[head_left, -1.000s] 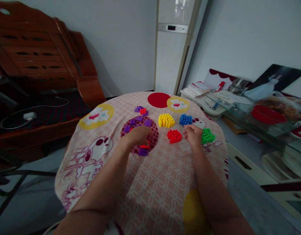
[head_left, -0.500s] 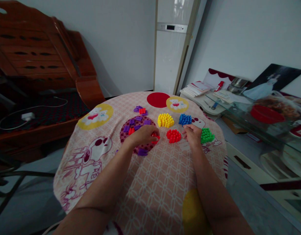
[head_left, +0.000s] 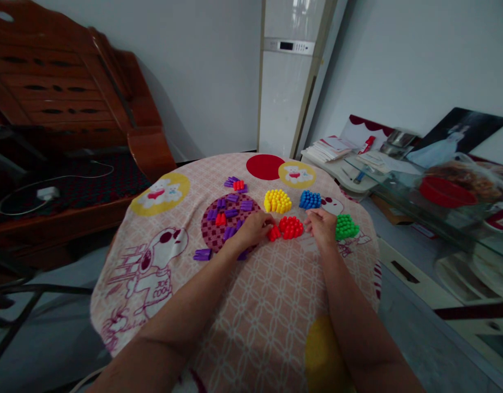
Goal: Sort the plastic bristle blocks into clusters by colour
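Note:
My left hand (head_left: 257, 226) is closed at the fingertips on a small red plastic piece (head_left: 274, 233), just left of the red cluster (head_left: 291, 227). To the right of that cluster is my right hand (head_left: 323, 225), its fingers curled and pressed together; whatever they hold, if anything, is hidden. The clusters are made of small round-topped pieces: a yellow one (head_left: 277, 201), a blue one (head_left: 310, 199) above my right hand and a green one (head_left: 347, 226) to its right. Purple pieces (head_left: 232, 213) lie scattered left of my left hand, with a few red pieces (head_left: 221, 219) among them.
A patterned cloth covers the round table (head_left: 251, 305). A glass-topped cabinet (head_left: 402, 191) with papers, a red bowl (head_left: 448, 191) and bags stands to the right. A wooden bench (head_left: 149, 147) is at the left, a tall white air conditioner (head_left: 286, 98) behind.
My left hand has moved right with red pieces, from the dark red circle to beside the red cluster. Purple pieces it covered now show. My right hand has stayed in place.

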Demonstrator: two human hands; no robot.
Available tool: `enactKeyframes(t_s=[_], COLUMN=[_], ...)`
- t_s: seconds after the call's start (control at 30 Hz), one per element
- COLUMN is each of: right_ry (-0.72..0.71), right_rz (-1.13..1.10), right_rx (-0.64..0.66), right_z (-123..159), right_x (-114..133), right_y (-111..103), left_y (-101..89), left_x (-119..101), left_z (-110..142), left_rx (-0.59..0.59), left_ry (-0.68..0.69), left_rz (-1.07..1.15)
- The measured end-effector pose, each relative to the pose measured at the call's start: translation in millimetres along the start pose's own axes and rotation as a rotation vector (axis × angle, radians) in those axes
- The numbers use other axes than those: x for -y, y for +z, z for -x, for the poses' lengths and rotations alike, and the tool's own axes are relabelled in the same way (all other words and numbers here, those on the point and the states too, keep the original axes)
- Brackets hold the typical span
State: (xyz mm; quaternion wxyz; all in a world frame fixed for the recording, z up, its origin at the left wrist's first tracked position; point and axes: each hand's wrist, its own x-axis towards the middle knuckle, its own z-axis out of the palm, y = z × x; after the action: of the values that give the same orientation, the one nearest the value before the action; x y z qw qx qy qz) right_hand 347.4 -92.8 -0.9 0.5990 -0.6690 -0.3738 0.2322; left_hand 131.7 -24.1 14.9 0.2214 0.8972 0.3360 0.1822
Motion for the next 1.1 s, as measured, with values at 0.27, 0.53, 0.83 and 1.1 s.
enactKeyframes(t_s=[0.27,0.53,0.83,1.1], right_ry=[0.018,0.011,0.029,-0.01], right_rz=[0.019,0.04,0.131,0.32], right_rx=[-0.004,0.003,0.048,0.121], right_z=[0,-1,-8,-13], right_x=[1,-1,-17,-28], right_y=[0,-1,1,-1], left_y=[-3.1,-8.5,-5.9,21.2], left_x=[-12,-11,-4,-11], left_z=[5,5,4,-2], left_rx=[0.056,-0.022,0.032,0.017], left_ry=[0.159,-0.056,-0.249,-0.359], left_rz=[-0.099,-0.069,0.335,0.589])
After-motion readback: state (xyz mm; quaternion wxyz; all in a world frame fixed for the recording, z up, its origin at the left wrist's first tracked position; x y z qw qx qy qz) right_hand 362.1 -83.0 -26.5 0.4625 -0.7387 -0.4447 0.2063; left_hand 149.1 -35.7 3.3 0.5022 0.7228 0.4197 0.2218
